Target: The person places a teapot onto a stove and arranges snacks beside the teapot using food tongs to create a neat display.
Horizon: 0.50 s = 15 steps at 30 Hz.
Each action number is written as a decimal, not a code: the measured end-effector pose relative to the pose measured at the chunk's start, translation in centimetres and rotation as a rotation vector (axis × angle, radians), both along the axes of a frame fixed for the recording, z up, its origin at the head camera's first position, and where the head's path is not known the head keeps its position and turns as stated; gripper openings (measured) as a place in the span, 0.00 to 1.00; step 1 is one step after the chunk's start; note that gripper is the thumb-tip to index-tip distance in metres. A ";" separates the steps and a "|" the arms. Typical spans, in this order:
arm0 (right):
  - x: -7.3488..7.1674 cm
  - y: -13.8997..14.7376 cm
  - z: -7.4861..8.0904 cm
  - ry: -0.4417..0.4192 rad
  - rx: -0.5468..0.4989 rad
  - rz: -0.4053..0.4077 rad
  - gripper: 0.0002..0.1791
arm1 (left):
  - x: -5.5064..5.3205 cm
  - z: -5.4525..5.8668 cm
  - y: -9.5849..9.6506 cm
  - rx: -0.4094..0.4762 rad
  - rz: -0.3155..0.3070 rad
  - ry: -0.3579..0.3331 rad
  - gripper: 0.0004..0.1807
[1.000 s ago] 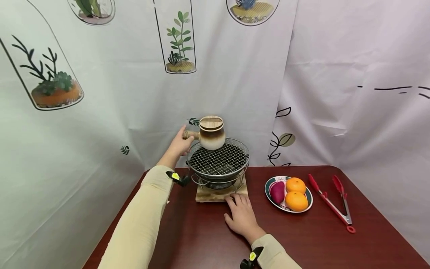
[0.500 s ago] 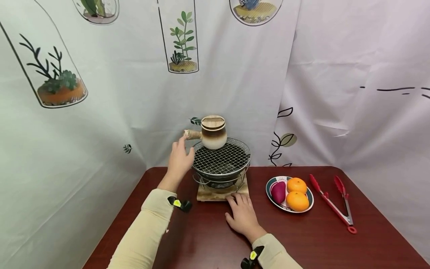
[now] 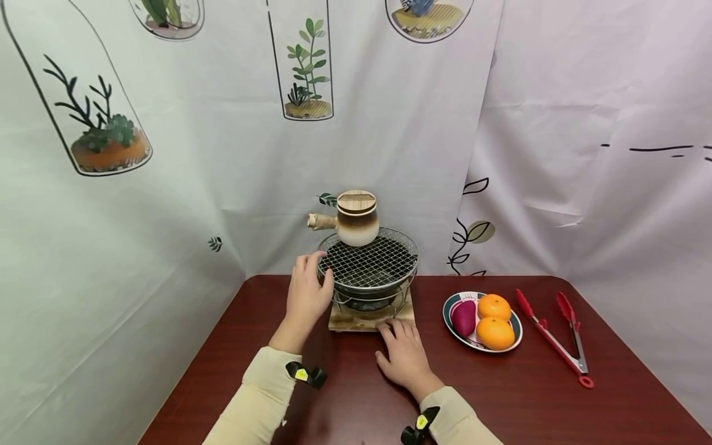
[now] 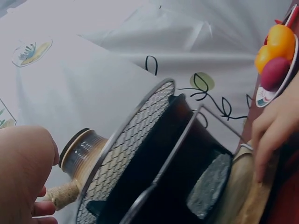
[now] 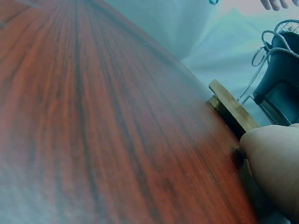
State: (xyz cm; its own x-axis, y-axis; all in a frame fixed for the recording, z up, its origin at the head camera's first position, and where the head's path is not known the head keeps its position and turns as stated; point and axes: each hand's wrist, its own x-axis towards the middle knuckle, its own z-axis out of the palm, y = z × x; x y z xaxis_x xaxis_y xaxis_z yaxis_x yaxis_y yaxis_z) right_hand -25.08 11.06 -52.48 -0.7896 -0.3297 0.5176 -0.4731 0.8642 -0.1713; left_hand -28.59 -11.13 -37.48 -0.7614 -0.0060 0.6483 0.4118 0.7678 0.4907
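A brown-and-cream teapot (image 3: pixel 358 230) with a wooden lid and a rope-wrapped side handle (image 3: pixel 322 222) sits toward the back of the round wire grill rack (image 3: pixel 369 262). The rack tops a dark brazier (image 3: pixel 369 303) in a wire stand on a wooden board (image 3: pixel 353 321). My left hand (image 3: pixel 308 293) hovers at the rack's left front side, below the handle and apart from it, fingers loosely bent around nothing. The fingertips of my right hand (image 3: pixel 405 355) rest on the board's front edge; in the right wrist view the hand (image 5: pixel 275 161) partly hides that edge.
On the right, a plate (image 3: pixel 452 330) carries two oranges (image 3: pixel 495 334) and a purple oval item (image 3: pixel 464 318). Red-handled tongs (image 3: pixel 556 343) lie spread beside it on the dark red table (image 3: pixel 345 395). A printed white cloth (image 3: pixel 400 154) hangs close behind the stove.
My left hand has let go of the teapot's handle and come down and back toward me. The teapot stays on the rack. My right hand keeps its place on the board.
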 end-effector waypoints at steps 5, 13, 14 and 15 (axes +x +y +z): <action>0.0 0.0 -0.1 -0.001 -0.003 0.004 0.31 | 1.1 -1.3 0.3 -0.035 0.002 0.074 0.19; 0.0 0.0 -0.1 0.006 0.001 0.000 0.31 | 2.3 -3.1 1.0 -0.066 -0.011 0.144 0.16; 0.0 0.0 -0.2 0.011 0.001 0.000 0.31 | 2.3 -3.3 1.1 -0.071 -0.011 0.159 0.16; 0.0 0.0 -0.1 0.013 0.002 0.002 0.31 | 2.4 -3.5 1.2 -0.075 -0.011 0.175 0.16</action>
